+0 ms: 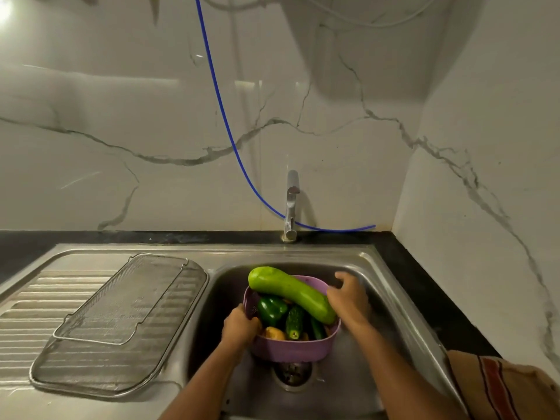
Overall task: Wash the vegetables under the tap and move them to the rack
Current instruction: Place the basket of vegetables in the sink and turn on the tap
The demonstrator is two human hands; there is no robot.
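Two hands on purple basket [291, 348], left hand [239, 325] grip pinching rim, right hand [348, 298] grip seemingly spread

I can read no text, label, brand, number or sign anywhere here, not on anything in front of me

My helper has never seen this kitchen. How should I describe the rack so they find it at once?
Start at the steel sink. On its ribbed drainboard, left of the basin, lies the rack: a long, flat wire-mesh tray, unlike the purple basket holding vegetables.
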